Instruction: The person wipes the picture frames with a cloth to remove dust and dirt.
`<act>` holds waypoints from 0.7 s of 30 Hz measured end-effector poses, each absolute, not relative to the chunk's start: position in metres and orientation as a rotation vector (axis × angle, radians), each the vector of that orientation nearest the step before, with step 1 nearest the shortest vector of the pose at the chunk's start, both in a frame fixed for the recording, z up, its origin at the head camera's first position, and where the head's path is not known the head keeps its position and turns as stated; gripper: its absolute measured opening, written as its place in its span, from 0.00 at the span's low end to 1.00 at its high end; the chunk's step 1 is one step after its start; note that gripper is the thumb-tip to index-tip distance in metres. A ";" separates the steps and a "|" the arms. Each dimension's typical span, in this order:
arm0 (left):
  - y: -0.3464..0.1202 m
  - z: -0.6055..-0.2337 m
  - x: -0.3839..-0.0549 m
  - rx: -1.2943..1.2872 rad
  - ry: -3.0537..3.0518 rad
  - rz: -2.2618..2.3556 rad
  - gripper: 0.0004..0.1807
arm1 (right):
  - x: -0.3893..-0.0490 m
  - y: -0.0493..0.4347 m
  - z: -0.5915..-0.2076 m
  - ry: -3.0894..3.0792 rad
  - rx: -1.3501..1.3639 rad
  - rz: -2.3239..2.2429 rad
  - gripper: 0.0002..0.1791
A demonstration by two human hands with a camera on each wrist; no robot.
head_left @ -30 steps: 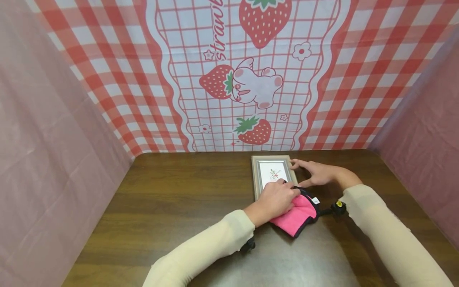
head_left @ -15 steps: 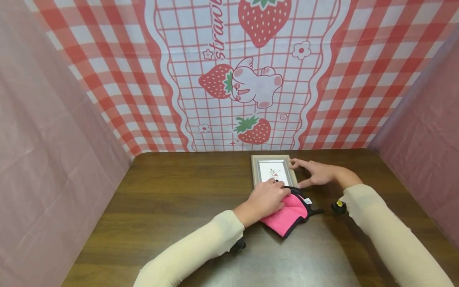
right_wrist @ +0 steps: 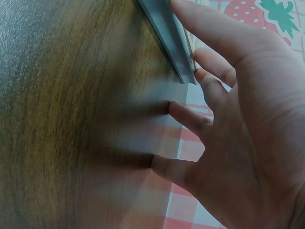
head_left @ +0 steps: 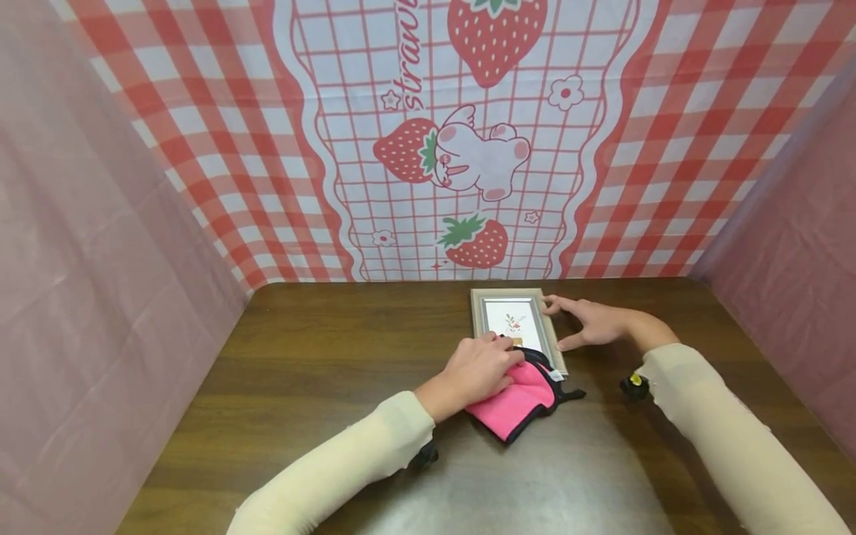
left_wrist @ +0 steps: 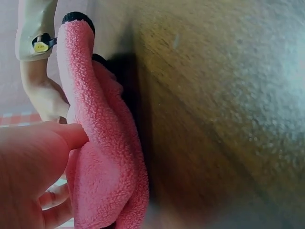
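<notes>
A picture frame (head_left: 476, 316) with a beige and silver border lies on the table, with a small plant print inside. A pink fleecy cloth (head_left: 511, 405) with black edging and a white tag covers its lower part. My left hand (head_left: 476, 368) grips this cloth at the frame's lower left; in the left wrist view, the thumb (left_wrist: 74, 136) presses into the folded fleece. At the frame's right edge, my right hand (head_left: 595, 323) touches the border with spread fingers. In the right wrist view, two of its fingertips (right_wrist: 176, 107) rest on the table beside the frame (right_wrist: 167, 36).
The brown wooden table (head_left: 334, 357) reaches back to a red and white checked cloth wall (head_left: 221, 148) printed with strawberries. Pink fabric hangs at the left (head_left: 100, 260) and right (head_left: 802, 223). Dark wrist cameras (head_left: 634, 385) hang under both sleeves.
My left hand has slid left with the pink cloth across the lower part of the picture frame. The frame's lower right corner now shows. My right hand has stayed in place.
</notes>
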State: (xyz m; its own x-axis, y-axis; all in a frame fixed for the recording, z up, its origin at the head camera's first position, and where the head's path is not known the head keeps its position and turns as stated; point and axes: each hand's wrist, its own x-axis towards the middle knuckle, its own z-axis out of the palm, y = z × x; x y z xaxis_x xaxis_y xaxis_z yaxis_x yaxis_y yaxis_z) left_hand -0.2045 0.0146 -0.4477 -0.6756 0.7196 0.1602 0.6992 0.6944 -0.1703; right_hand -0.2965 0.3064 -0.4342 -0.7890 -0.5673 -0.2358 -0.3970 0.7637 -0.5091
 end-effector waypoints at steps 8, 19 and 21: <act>0.012 -0.444 -0.204 -1.199 -2.637 0.133 0.12 | -0.296 0.310 -0.439 2.578 -0.718 -0.635 0.49; -0.020 -0.431 -0.215 -1.095 -2.788 -0.014 0.16 | -0.298 0.308 -0.439 2.576 -0.711 -0.632 0.48; -0.028 -0.432 -0.219 -1.075 -2.803 -0.055 0.15 | -0.299 0.308 -0.438 2.573 -0.708 -0.625 0.48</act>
State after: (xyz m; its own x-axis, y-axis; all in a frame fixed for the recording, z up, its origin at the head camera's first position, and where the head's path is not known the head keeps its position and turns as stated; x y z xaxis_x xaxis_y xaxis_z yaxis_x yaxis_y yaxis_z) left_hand -0.2189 -0.0283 -0.4317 -0.7355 0.6624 0.1423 0.6675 0.7445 -0.0155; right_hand -0.2988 0.3078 -0.4385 -0.7927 -0.5548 -0.2528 -0.3770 0.7719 -0.5119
